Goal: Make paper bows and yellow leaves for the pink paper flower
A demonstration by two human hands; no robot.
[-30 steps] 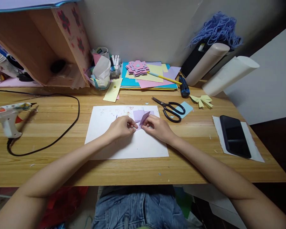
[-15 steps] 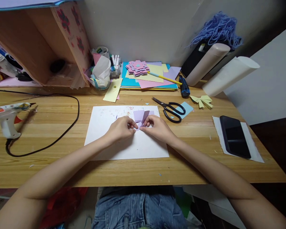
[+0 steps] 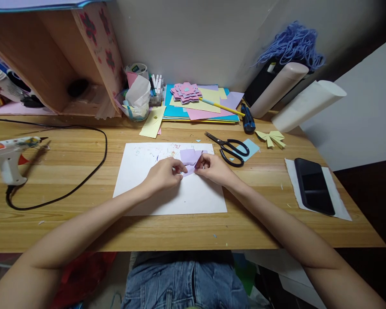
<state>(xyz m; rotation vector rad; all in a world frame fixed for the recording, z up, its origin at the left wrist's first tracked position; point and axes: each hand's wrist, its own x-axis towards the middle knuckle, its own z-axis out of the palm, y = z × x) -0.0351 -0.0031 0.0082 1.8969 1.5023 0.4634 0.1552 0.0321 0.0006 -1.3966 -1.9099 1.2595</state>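
Observation:
Folded purple paper lies over the upper right part of a white sheet. My left hand pinches the near left edge of a purple piece, its fingers curled. At the right edge of the same piece, my right hand has thumb and fingertips closed on the paper, holding a flap. Part of the purple paper is hidden behind my fingers. Black-handled scissors lie just beyond my right hand, over a light blue paper piece.
A white glue gun with a black cable lies at left. Behind are a paper flower, a pencil, coloured sheets and a blue cutter. At right are a yellow paper bow and a phone.
The flap that stood upright at my right fingers has tilted and now shows a lighter face. My right hand has shifted slightly right; the left stays nearly still. The view has shifted slightly.

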